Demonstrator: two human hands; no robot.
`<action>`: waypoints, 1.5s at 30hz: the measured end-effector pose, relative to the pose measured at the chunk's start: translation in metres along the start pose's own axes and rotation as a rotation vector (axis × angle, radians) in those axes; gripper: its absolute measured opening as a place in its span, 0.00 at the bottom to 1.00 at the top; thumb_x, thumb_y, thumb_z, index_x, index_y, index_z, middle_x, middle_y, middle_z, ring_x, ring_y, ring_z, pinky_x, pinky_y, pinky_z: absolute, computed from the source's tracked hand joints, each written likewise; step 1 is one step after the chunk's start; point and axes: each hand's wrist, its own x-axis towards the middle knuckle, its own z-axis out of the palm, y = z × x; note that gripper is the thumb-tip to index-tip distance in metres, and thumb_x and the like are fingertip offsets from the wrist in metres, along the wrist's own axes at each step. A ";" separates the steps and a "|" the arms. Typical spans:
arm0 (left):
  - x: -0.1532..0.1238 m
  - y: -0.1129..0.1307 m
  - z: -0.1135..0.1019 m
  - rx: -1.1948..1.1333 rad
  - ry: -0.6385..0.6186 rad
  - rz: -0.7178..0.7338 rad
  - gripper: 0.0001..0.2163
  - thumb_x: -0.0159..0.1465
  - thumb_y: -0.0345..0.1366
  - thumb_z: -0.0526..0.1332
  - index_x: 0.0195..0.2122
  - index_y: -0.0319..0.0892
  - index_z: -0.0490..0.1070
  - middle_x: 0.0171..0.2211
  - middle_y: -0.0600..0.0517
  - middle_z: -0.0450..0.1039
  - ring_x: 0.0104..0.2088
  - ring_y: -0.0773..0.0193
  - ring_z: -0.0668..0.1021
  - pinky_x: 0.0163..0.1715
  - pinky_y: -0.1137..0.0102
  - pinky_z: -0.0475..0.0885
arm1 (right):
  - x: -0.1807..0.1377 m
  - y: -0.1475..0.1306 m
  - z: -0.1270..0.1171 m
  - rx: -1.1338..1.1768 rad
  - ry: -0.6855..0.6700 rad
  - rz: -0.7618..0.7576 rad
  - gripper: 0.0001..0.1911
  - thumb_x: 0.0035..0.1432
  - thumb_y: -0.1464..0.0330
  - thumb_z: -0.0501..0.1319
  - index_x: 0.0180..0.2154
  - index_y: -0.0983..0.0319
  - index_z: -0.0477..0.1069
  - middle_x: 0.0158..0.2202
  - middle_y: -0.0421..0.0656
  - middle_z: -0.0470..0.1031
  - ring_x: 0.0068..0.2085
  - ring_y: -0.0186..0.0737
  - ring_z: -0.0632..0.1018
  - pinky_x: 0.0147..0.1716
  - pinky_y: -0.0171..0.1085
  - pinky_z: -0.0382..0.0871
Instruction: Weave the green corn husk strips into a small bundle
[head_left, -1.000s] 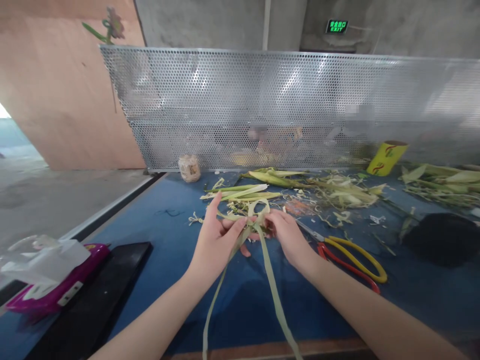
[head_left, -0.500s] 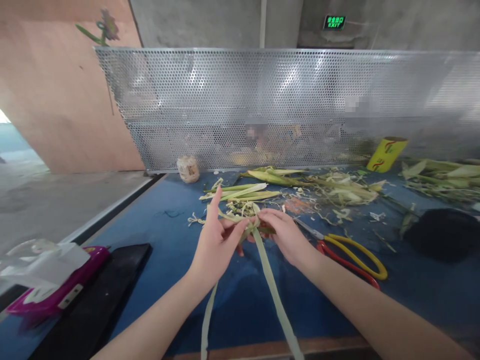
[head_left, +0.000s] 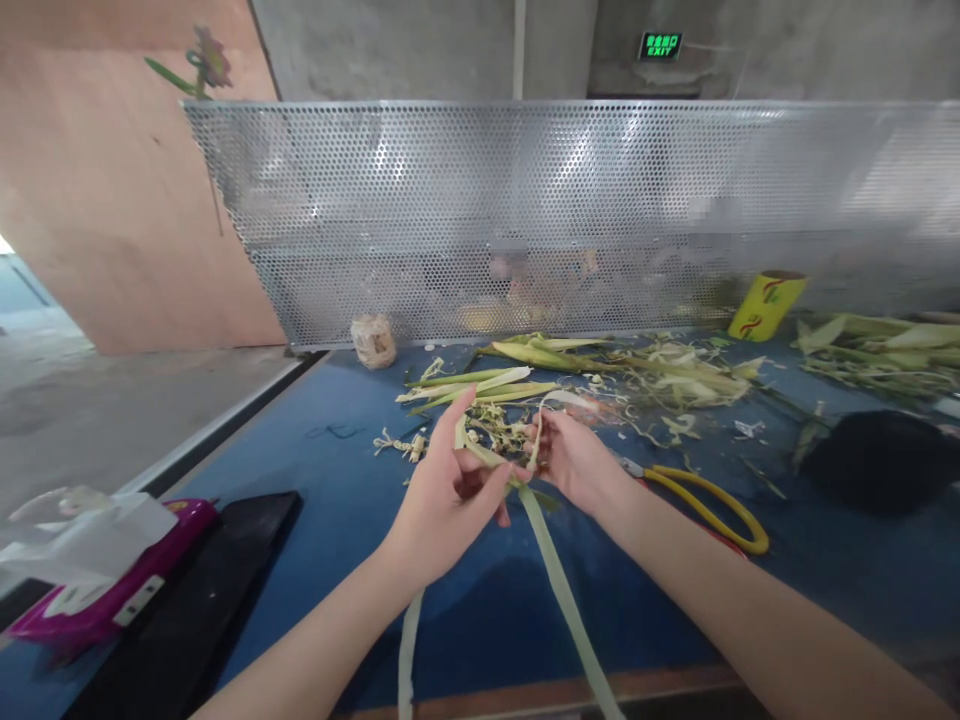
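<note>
My left hand (head_left: 439,500) pinches several pale green leaf strips between thumb and fingers, where they cross in a small knot or braid. One long leaf strip (head_left: 561,590) hangs from the pinch down past the table's front edge. Another leaf strip (head_left: 409,650) hangs below my left wrist. My right hand (head_left: 574,460), just to the right, has its fingers closed on a narrow strip that curls up above them; the exact grip is partly hidden. Beyond the hands lie small knotted pieces (head_left: 401,443) and a bunch of green leaves (head_left: 480,385).
Scissors (head_left: 720,490) with yellow and red handles lie beside my right forearm. Further right are a black round object (head_left: 881,462) and a yellow tube (head_left: 769,305). A magenta tissue box (head_left: 161,575) and a black flat object (head_left: 195,590) sit left. A perforated metal screen (head_left: 480,170) stands behind.
My right hand has moved slightly away from the left and now draws a narrow strip up and to the right. My left hand keeps its pinch, a little lower and further right.
</note>
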 end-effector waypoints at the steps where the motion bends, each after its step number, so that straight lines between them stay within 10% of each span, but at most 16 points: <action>1: 0.000 0.000 0.000 -0.024 0.017 0.001 0.37 0.54 0.33 0.61 0.61 0.44 0.40 0.23 0.53 0.74 0.17 0.66 0.74 0.16 0.74 0.67 | 0.000 -0.001 0.000 0.011 -0.002 -0.003 0.07 0.50 0.67 0.53 0.23 0.61 0.61 0.18 0.35 0.65 0.18 0.28 0.65 0.17 0.29 0.56; 9: 0.009 -0.007 -0.008 -0.038 0.214 0.127 0.34 0.56 0.34 0.59 0.60 0.46 0.41 0.31 0.49 0.76 0.20 0.67 0.74 0.15 0.75 0.66 | -0.014 -0.001 0.006 -0.075 -0.351 0.132 0.12 0.50 0.67 0.50 0.27 0.64 0.71 0.26 0.44 0.74 0.24 0.36 0.72 0.24 0.34 0.63; 14: 0.011 -0.003 -0.011 -0.062 0.216 0.079 0.36 0.56 0.36 0.60 0.61 0.43 0.39 0.27 0.52 0.75 0.18 0.68 0.73 0.13 0.76 0.64 | -0.018 0.002 0.004 -0.257 -0.648 -0.101 0.10 0.48 0.71 0.57 0.34 0.63 0.73 0.27 0.42 0.74 0.26 0.32 0.71 0.24 0.30 0.58; 18: 0.014 -0.006 -0.013 -0.065 0.273 0.029 0.32 0.57 0.41 0.59 0.59 0.42 0.47 0.15 0.58 0.67 0.15 0.67 0.72 0.12 0.77 0.61 | -0.017 0.005 0.004 -0.369 -0.632 -0.184 0.09 0.51 0.66 0.60 0.35 0.61 0.73 0.24 0.39 0.72 0.23 0.29 0.68 0.23 0.31 0.58; 25: 0.020 -0.006 -0.016 -0.229 0.422 -0.113 0.31 0.53 0.36 0.62 0.57 0.40 0.50 0.23 0.54 0.72 0.23 0.66 0.76 0.27 0.71 0.71 | -0.016 0.007 0.005 -0.383 -0.591 -0.307 0.06 0.49 0.65 0.63 0.30 0.61 0.74 0.23 0.38 0.72 0.22 0.29 0.69 0.23 0.31 0.61; 32: 0.022 -0.009 -0.020 -0.167 0.447 0.019 0.18 0.53 0.30 0.59 0.45 0.41 0.59 0.14 0.64 0.58 0.15 0.75 0.63 0.17 0.78 0.59 | -0.010 0.007 0.003 -0.328 -0.444 -0.333 0.08 0.46 0.64 0.64 0.28 0.61 0.75 0.21 0.39 0.72 0.23 0.30 0.69 0.24 0.32 0.61; 45: 0.019 -0.005 -0.020 -0.156 0.414 0.235 0.27 0.51 0.32 0.65 0.52 0.46 0.58 0.27 0.55 0.72 0.25 0.69 0.73 0.26 0.74 0.66 | -0.024 0.002 0.008 0.009 -0.583 -0.078 0.11 0.37 0.65 0.70 0.25 0.61 0.72 0.17 0.36 0.67 0.21 0.29 0.67 0.21 0.31 0.60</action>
